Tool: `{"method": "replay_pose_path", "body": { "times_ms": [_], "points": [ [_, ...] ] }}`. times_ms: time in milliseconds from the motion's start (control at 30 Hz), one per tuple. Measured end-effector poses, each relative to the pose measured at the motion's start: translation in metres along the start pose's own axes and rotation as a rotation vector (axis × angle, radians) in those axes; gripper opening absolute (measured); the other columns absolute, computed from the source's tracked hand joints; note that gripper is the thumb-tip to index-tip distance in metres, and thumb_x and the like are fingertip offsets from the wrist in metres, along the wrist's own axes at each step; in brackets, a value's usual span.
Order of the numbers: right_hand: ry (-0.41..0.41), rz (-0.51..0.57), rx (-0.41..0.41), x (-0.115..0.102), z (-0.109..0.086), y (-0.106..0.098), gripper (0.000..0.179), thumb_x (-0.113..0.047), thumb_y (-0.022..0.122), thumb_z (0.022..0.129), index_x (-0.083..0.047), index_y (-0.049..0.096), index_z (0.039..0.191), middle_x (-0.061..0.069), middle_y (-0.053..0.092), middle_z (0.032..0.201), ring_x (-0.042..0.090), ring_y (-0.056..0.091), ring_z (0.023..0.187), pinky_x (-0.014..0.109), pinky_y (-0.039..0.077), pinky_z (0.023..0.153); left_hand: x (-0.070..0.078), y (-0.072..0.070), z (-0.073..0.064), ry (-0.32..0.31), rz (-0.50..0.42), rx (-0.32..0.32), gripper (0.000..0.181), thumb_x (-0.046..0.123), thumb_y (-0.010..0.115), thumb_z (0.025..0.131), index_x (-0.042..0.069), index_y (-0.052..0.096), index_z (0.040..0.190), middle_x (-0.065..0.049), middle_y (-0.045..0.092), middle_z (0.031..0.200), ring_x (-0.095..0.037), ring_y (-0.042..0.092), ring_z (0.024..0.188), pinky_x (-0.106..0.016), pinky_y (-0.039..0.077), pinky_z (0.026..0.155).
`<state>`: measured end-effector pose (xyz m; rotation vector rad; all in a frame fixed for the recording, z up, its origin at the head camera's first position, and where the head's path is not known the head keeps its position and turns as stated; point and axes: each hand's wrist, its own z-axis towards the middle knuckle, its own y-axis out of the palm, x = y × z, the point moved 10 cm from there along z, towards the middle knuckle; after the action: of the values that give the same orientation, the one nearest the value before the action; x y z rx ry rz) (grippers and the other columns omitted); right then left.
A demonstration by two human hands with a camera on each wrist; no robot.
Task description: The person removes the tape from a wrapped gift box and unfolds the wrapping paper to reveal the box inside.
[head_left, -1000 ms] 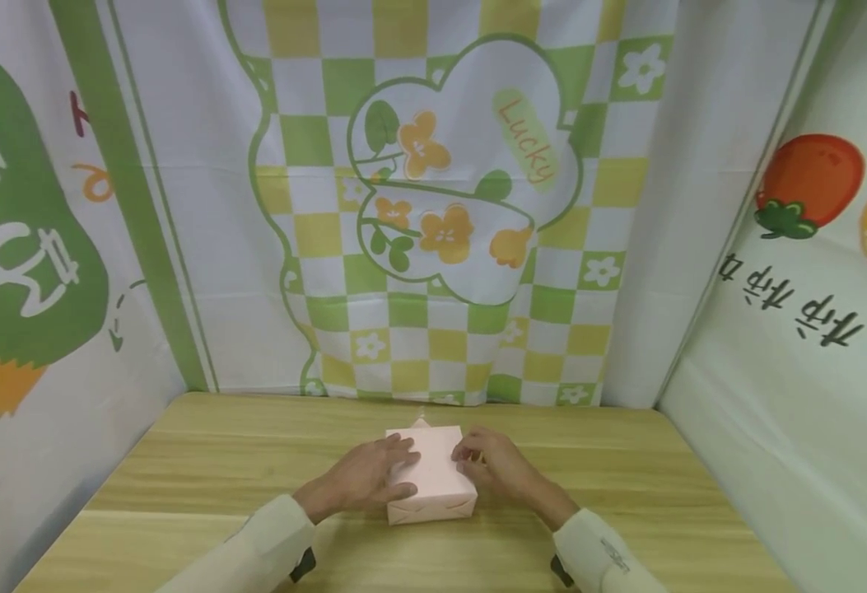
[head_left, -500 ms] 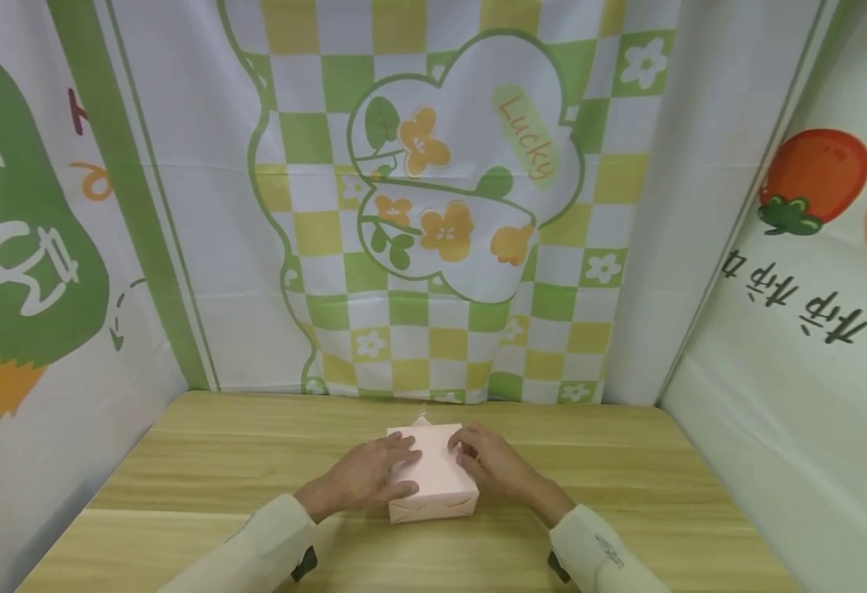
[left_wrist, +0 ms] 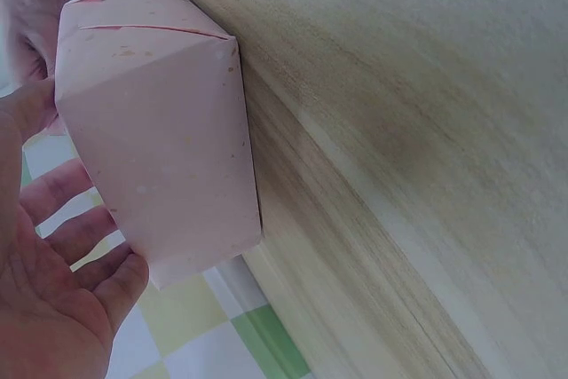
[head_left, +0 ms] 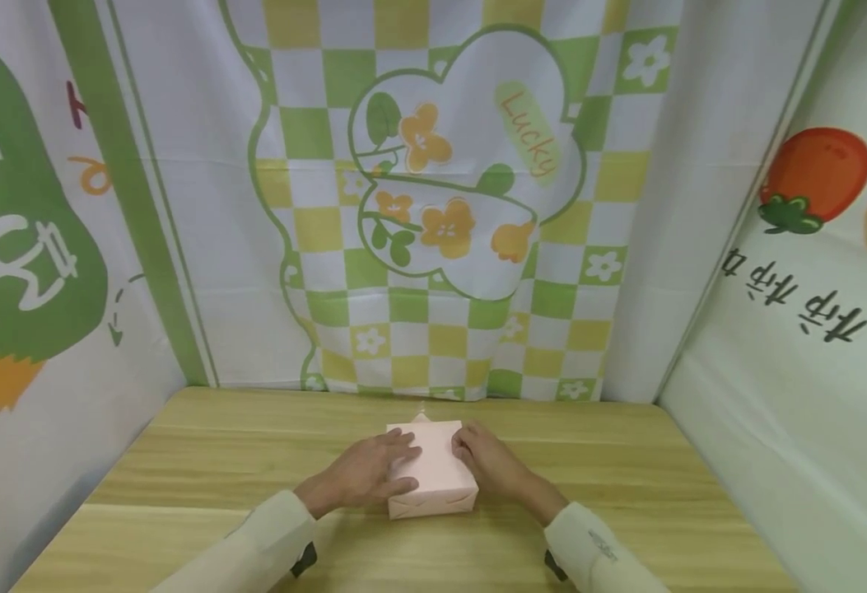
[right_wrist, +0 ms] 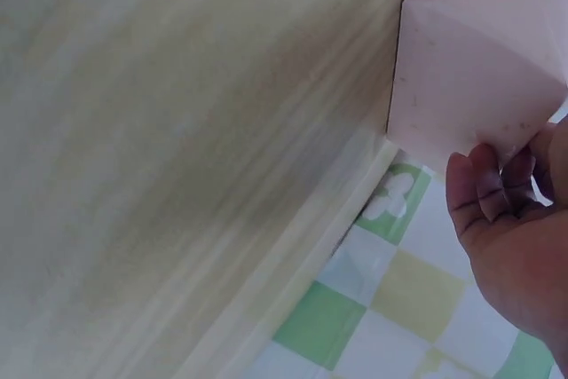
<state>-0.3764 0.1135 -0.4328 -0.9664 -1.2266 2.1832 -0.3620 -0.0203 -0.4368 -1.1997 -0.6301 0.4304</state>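
Note:
A pink folded paper box with tucked corner folds sits on the wooden table. My left hand rests over its left top edge, fingers fairly straight and spread, thumb toward the near side. In the left wrist view, the fingers of that hand touch the box along its top edge. At the right top edge, my right hand has curled fingers and pinches the edge. The right wrist view shows this hand with bent fingertips against the upper side of the box; part of the thumb is hidden.
Just behind the box, a small pale pointed piece shows, mostly hidden. A checked green and yellow curtain hangs along the back edge of the wooden table. Printed cloth walls stand at both sides.
The fingers of my right hand have curled in more tightly and drawn back slightly from the box top to its right edge. The left hand and the box hold their places.

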Motion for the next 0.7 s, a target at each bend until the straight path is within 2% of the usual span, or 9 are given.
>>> {"method": "replay_pose_path", "body": {
  "times_ms": [67, 267, 367, 533, 700],
  "points": [
    [0.005, 0.011, 0.000, 0.000, -0.001, 0.002, 0.007, -0.005, 0.051, 0.100, -0.006, 0.056, 0.097, 0.001, 0.051, 0.091, 0.010, 0.048, 0.084, 0.026, 0.049, 0.072, 0.000, 0.000, 0.000, 0.000, -0.007, 0.001, 0.052, 0.044, 0.060, 0.095, 0.007, 0.062, 0.132, -0.017, 0.055, 0.142, -0.040, 0.049, 0.134, -0.052, 0.045, 0.108],
    [0.061, 0.266, 0.003, 0.010, -0.005, 0.005, 0.009, -0.004, 0.045, 0.103, -0.005, 0.051, 0.097, 0.004, 0.049, 0.095, 0.011, 0.046, 0.088, 0.022, 0.044, 0.076, -0.001, 0.000, 0.000, 0.001, -0.006, 0.004, 0.052, 0.044, 0.060, 0.095, 0.006, 0.063, 0.131, -0.018, 0.056, 0.141, -0.039, 0.050, 0.133, -0.052, 0.046, 0.107],
    [0.049, 0.321, 0.023, 0.011, -0.007, 0.003, 0.006, -0.002, 0.047, 0.101, -0.003, 0.054, 0.101, 0.007, 0.054, 0.097, 0.013, 0.051, 0.090, 0.022, 0.048, 0.078, 0.000, -0.001, 0.001, 0.005, 0.005, 0.004, 0.052, 0.044, 0.060, 0.095, 0.006, 0.063, 0.131, -0.018, 0.056, 0.141, -0.039, 0.050, 0.133, -0.051, 0.046, 0.107],
    [0.059, 0.339, 0.060, 0.011, -0.006, -0.002, 0.008, 0.001, 0.055, 0.096, -0.003, 0.062, 0.098, 0.008, 0.062, 0.095, 0.013, 0.058, 0.089, 0.024, 0.053, 0.078, 0.001, -0.003, 0.001, 0.005, 0.003, 0.007, 0.052, 0.043, 0.060, 0.095, 0.005, 0.063, 0.130, -0.020, 0.056, 0.141, -0.040, 0.050, 0.133, -0.051, 0.045, 0.107],
    [0.062, 0.214, 0.046, 0.008, -0.002, -0.003, 0.011, -0.001, 0.056, 0.096, -0.007, 0.062, 0.089, 0.001, 0.058, 0.085, 0.008, 0.051, 0.083, 0.022, 0.047, 0.073, 0.000, -0.001, 0.001, 0.005, 0.003, 0.002, 0.053, 0.044, 0.059, 0.096, 0.005, 0.062, 0.131, -0.019, 0.056, 0.141, -0.039, 0.050, 0.133, -0.051, 0.045, 0.108]
  ]
}}
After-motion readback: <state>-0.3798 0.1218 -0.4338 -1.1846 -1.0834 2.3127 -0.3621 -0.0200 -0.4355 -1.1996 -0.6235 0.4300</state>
